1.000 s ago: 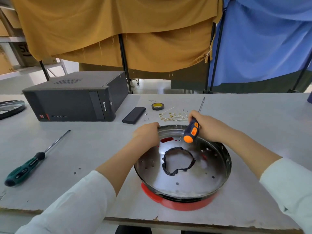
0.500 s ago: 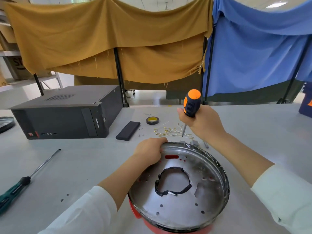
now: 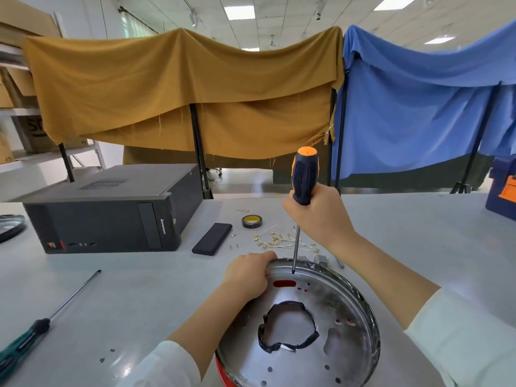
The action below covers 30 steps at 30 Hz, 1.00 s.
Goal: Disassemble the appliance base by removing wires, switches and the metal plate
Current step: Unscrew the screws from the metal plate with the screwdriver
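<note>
An orange-and-black screwdriver [image 3: 303, 177] is gripped upright by the right hand [image 3: 321, 216], shaft vertical, tip pointed down at the metal plate [image 3: 349, 344] of the appliance base [image 3: 223, 372] near the table's [image 3: 139, 289] front edge, while the plate's far rim is clasped by the left hand [image 3: 247, 275].

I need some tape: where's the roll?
Head view: the tape roll lies on the table centre, right of the black slab, behind the loose wires.

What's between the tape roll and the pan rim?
In the head view, loose pale wires with brass terminals lie on the table between the tape roll and the pan rim. The screwdriver shaft crosses in front of them.
</note>
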### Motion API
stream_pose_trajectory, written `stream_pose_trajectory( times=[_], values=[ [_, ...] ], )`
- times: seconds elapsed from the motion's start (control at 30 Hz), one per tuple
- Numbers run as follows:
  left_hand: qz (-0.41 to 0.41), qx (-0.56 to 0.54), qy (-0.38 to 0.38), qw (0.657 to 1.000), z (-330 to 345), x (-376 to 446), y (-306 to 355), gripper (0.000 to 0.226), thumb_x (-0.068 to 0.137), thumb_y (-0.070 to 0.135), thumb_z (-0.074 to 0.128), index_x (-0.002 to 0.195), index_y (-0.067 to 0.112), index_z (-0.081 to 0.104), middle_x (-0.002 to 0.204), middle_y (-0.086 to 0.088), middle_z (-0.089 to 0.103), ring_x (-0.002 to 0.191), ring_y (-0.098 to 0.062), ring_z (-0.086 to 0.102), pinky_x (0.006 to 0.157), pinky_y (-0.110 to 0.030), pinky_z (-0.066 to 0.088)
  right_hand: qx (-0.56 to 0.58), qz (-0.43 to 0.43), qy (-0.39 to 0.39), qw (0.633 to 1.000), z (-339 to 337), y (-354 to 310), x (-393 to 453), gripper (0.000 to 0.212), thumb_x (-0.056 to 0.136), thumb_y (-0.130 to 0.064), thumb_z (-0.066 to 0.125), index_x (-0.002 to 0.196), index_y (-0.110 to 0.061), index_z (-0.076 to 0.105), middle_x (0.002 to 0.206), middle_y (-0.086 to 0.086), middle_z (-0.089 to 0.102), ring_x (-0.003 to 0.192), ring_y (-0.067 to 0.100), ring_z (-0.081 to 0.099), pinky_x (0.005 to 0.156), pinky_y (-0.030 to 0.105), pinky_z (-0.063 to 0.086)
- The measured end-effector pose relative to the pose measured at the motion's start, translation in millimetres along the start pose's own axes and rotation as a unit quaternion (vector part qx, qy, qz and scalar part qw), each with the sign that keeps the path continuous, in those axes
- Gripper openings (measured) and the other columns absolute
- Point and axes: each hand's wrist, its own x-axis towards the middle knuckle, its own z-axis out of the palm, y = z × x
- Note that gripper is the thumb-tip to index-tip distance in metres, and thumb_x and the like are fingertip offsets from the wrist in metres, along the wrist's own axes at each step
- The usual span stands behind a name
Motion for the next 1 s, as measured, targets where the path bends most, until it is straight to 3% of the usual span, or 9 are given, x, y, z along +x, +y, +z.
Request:
stream_pose_trajectory(
  times=[0.67, 0.83, 1.0],
  values=[
    [-0.004, 0.005, 0.002, 1.0, 0.6, 1.0, -0.4, 0.047, 0.082, 0.008, 0.047, 0.119, 0.035, 0.049, 0.111, -0.006, 0.064, 0.101, -0.031, 0.057, 0.071, -0.032, 0.041, -0.034, 0.03, 0.008, 0.999, 7.4, 17.3, -5.2, 0.028, 0.076, -0.016, 0.058, 0.055, -0.012, 0.039, 0.045, -0.001, 0.038, 0.046, 0.012, 0.033, 0.049, 0.029, 0.031],
    [-0.003, 0.008, 0.005, 1.0, 2.4, 2.7, -1.5, 0.041, 0.086, 0.011, 0.048, 0.119, 0.036, 0.048, 0.112, -0.005, 0.064, 0.102, -0.03, 0.057, 0.074, -0.034, 0.045, -0.038, 0.027, 0.009, 0.999, 6.7, 16.3, -5.7, 0.03, 0.077, -0.016, 0.058, 0.055, -0.014, 0.039, 0.045, -0.003, 0.039, 0.046, 0.013, 0.036, 0.049, 0.03, 0.034],
    [-0.006, 0.007, 0.006, 1.0, 2.8, 2.3, -1.5, 0.041, 0.085, 0.011, 0.048, 0.117, 0.036, 0.048, 0.11, -0.005, 0.064, 0.1, -0.03, 0.057, 0.069, -0.032, 0.041, -0.054, 0.018, 0.001, 0.998, 10.2, 11.9, -5.1, 0.037, 0.076, -0.018, 0.057, 0.05, -0.023, 0.032, 0.04, -0.006, 0.037, 0.042, 0.011, 0.038, 0.047, 0.027, 0.031]
  ],
)
